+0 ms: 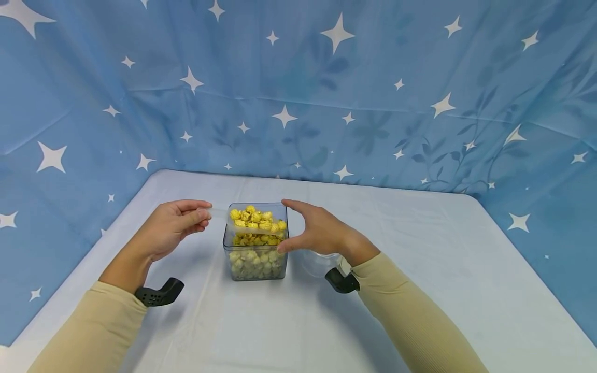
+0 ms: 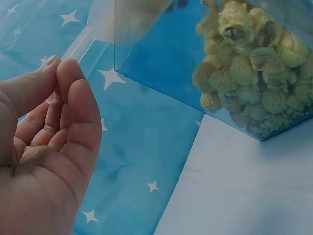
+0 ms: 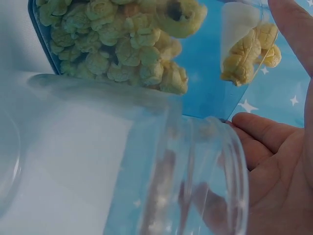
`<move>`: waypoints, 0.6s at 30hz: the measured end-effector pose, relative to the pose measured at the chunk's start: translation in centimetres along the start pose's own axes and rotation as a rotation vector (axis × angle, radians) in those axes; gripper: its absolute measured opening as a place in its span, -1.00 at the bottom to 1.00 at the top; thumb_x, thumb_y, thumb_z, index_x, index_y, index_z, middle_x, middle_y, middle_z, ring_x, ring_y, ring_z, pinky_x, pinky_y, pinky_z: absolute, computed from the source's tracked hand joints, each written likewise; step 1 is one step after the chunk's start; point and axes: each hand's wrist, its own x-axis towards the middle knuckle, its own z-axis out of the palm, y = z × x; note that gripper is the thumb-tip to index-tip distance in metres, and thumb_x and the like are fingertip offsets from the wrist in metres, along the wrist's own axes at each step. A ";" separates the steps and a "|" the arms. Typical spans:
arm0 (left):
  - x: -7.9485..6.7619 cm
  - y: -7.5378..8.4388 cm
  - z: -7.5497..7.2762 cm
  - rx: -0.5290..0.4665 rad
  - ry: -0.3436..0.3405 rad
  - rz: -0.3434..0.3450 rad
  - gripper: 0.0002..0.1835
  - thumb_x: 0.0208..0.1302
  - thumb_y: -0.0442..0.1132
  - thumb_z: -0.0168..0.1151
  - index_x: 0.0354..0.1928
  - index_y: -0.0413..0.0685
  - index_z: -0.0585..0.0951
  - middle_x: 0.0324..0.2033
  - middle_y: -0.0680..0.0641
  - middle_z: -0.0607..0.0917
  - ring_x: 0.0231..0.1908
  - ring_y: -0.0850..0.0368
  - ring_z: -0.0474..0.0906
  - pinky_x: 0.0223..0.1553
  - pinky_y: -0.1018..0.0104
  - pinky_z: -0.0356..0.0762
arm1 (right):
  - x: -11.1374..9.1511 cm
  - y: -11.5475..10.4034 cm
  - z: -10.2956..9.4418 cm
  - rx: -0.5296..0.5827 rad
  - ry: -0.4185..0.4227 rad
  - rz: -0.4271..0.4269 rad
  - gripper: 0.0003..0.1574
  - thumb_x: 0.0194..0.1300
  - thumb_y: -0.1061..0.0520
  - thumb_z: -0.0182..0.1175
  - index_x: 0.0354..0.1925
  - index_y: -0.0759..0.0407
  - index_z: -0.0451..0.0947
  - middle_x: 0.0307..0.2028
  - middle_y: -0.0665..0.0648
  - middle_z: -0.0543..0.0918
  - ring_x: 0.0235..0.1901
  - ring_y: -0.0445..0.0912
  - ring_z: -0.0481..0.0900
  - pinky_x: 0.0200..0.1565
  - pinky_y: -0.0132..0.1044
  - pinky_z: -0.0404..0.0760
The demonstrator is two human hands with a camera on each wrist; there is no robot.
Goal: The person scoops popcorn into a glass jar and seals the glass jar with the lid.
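My left hand (image 1: 170, 228) pinches the thin handle of a translucent scoop (image 2: 84, 49) between thumb and fingertips. The scoop reaches into the top of a clear, grey-rimmed square container (image 1: 233, 247) and bears yellow popcorn (image 1: 254, 217). More popcorn (image 2: 274, 73) fills the container's lower part. At the container's right side, my right hand (image 1: 322, 230) holds it, thumb at the near corner and fingers at the far one. Some popcorn pieces show beside the pale scoop wall in the right wrist view.
Below my right wrist is a clear plastic jar (image 1: 317, 265), partly hidden by the hand; its ridged neck (image 3: 237, 166) looms large in the right wrist view. A white cloth covers the table (image 1: 252, 326). Behind it hangs a blue star-patterned curtain (image 1: 308, 77).
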 end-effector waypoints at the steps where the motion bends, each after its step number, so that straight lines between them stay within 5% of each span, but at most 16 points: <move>1: 0.0 0.1 0.0 -0.003 0.002 0.000 -0.70 0.49 -0.32 0.15 0.13 -0.39 0.52 -0.25 0.04 0.67 -0.22 0.23 0.62 -0.10 0.39 0.61 | 0.0 0.0 0.0 0.000 0.000 0.000 0.28 0.11 -0.21 0.51 0.58 0.00 0.03 0.53 0.03 0.11 0.49 0.02 0.06 0.39 0.09 0.18; 18: -0.4 0.8 -0.7 0.017 0.032 -0.002 -0.69 0.50 -0.30 0.15 0.15 -0.37 0.50 -0.25 0.06 0.66 -0.21 0.24 0.61 -0.09 0.42 0.60 | 0.0 0.0 -0.1 -0.006 0.001 -0.008 0.29 0.09 -0.23 0.51 0.58 -0.01 0.04 0.52 0.02 0.13 0.49 0.01 0.07 0.38 0.08 0.20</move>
